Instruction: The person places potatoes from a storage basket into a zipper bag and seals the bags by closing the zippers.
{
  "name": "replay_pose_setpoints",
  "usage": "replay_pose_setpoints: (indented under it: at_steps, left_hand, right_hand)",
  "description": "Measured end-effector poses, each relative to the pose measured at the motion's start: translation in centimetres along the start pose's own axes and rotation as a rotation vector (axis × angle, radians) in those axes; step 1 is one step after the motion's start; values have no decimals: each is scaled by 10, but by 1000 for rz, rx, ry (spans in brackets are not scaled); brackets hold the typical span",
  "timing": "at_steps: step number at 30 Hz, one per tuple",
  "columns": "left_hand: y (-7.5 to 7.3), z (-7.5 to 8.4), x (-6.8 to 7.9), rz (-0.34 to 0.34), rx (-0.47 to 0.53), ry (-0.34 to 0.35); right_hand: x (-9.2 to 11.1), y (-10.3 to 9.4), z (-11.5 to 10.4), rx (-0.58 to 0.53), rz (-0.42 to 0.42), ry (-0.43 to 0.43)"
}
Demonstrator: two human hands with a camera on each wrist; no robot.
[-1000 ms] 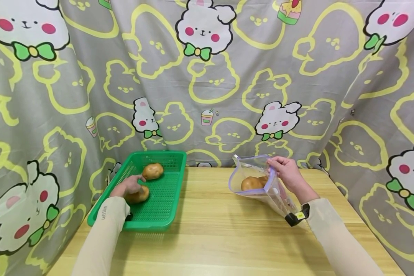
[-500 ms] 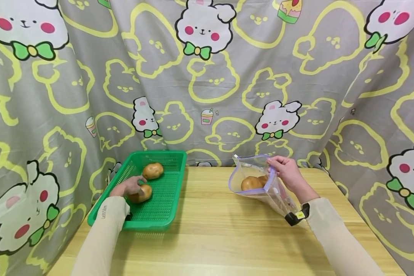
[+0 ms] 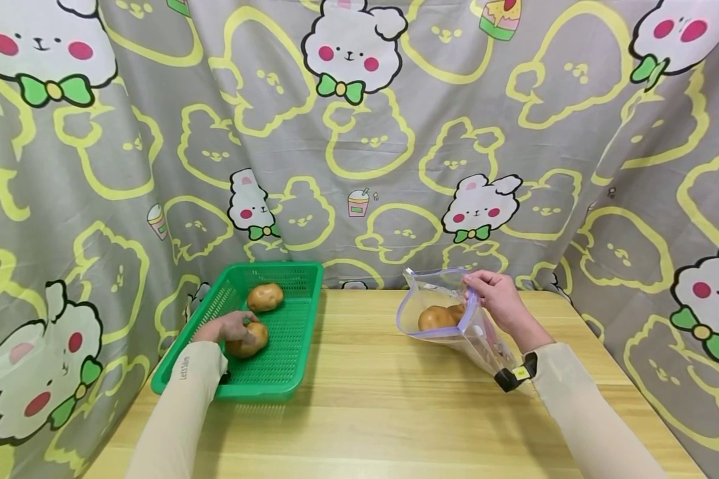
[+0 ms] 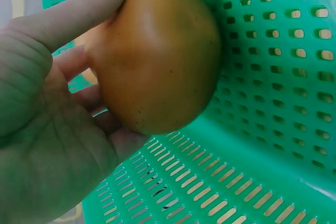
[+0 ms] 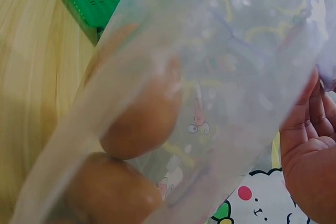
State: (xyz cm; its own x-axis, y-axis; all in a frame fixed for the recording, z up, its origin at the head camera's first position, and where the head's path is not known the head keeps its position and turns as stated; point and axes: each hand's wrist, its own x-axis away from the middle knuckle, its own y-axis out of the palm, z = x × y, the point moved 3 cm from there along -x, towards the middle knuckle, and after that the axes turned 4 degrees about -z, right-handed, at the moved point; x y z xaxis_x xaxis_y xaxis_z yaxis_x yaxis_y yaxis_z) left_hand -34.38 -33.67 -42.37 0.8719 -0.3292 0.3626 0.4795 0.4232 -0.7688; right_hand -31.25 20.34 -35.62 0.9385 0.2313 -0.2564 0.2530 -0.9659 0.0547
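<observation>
Inside a green plastic basket point(image 3: 302, 332), my left hand point(image 3: 226, 327) grips a brown potato point(image 3: 253, 340); the left wrist view shows thumb and fingers around the potato point(image 4: 163, 56). Just behind it in the basket lies a second potato point(image 3: 265, 297). On the right, my right hand point(image 3: 496, 298) pinches the purple-edged rim of a clear zip bag point(image 3: 431, 339), whose mouth gapes toward the left. Potatoes point(image 3: 437, 319) rest in the bag. Through its cloudy side, the right wrist view shows a potato point(image 5: 144, 108) against another potato point(image 5: 110, 190).
A light wooden table point(image 3: 359, 386) carries the basket at left and the bag at right. Behind and on both sides hangs a grey patterned curtain point(image 3: 359, 146).
The potato at my left hand has shifted a little right within the basket, and my fingers have come further round it. My right hand and the bag stay where they were.
</observation>
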Motion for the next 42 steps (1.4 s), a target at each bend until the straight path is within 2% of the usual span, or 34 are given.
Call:
replay_pose_setpoints:
  at_steps: [4,8,11,18,29,32,37,42]
  left_hand:
    - [-1,0,-1,55,-13,25]
    - [-5,7,0,114,9,97]
    - [-11,17,3,141,61,134]
    - [-23,43,2,242,166,145]
    - [-32,115,9,401,275,224]
    - [-29,140,9,410,330,261]
    - [-21,178,7,390,417,319]
    - [-8,203,0,381,414,352]
  right_hand:
    - [0,1,-1,0,0,-8]
    - [1,2,-2,0,2,-10]
    - [1,2,-2,-7,5,-10]
    - [2,2,-1,-25,-2,-10]
    - [3,3,1,0,2,-5]
    - [2,3,1,4,4,-4]
    - [2,3,1,-4,17,-3]
    - [2,3,2,-10,16,0]
